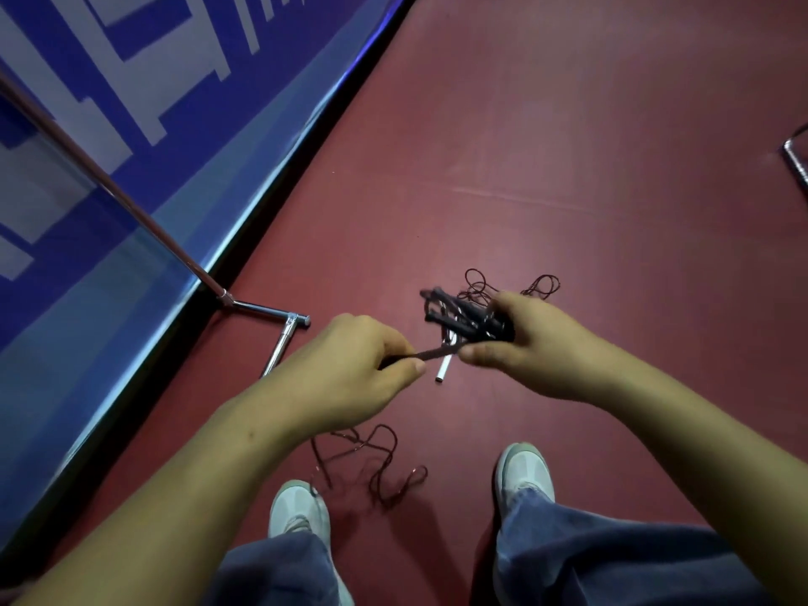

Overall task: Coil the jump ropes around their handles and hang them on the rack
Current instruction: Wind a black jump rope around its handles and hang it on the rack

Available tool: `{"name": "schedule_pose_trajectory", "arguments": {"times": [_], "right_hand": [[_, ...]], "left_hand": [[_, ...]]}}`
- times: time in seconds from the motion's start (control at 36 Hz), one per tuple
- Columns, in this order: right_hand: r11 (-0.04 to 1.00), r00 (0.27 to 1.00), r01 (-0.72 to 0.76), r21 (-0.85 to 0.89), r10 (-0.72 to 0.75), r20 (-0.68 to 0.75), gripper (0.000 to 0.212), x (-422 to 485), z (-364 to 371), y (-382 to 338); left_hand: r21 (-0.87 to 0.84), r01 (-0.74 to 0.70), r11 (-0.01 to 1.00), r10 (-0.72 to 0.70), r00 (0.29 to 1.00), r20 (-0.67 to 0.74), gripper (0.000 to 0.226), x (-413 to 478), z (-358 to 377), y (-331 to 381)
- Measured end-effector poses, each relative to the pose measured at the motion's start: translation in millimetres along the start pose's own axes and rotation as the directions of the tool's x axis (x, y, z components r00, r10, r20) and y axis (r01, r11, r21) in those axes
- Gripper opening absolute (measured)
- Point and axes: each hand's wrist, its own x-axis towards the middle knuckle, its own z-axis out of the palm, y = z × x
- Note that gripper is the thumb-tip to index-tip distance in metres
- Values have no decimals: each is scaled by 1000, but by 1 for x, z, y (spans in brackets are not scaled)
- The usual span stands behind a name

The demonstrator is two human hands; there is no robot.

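A person stands on a dark red floor (568, 168) and looks down at both hands, held out at about waist height. The right hand (529, 347) grips a bundle of black handles (459, 317). Its fingers (507, 304) are curled over the top of the bundle and the thumb is pressed in underneath, so the handles fan out to the left of the fist. The left hand (350, 373) is just beside it, with its fingers (393, 343) closed in a pinch on the end of one dark handle (433, 352), which runs slantwise across the gap between the hands into the bundle. A white handle (445, 368) pokes down out of the bundle between the two thumbs. Thin dark red rope (380, 457) hangs in loose tangled loops under the left wrist, and more loops show beyond the right hand; none of it is wound round a handle as far as can be seen. The rack (131, 203) stands well to the left, its chrome pole slanting down to a metal foot on the floor, close to a blue and white banner (87, 124). White shoes (297, 513) and blue jeans (612, 557) fill the bottom of the view.
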Motion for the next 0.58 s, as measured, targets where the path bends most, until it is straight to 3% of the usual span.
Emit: {"name": "schedule_pose_trajectory", "arguments": {"times": [0.14,0.22,0.31,0.36,0.44,0.58], "right_hand": [[976,978,-8,-220,54,203,40,-5,13,-1],[942,945,60,-329,53,323,38,-12,17,-7],[916,942,193,-351,-73,328,37,-20,20,-10],[909,940,274,-315,-185,286,35,-24,22,-12],[915,924,331,-232,-265,275,34,-29,21,-21],[928,905,338,157,-367,214,30,-30,15,-28]], "left_hand": [[260,-172,950,198,977,-79,20,1,-3,9],[264,-282,923,314,945,-90,18,6,-1,10],[202,-347,916,376,918,-127,16,11,-2,6],[128,-352,927,369,915,-163,12,13,-6,2],[-70,-264,962,250,954,-165,9,14,-9,-3],[-484,-135,865,72,986,-147,10,10,-10,-10]]}}
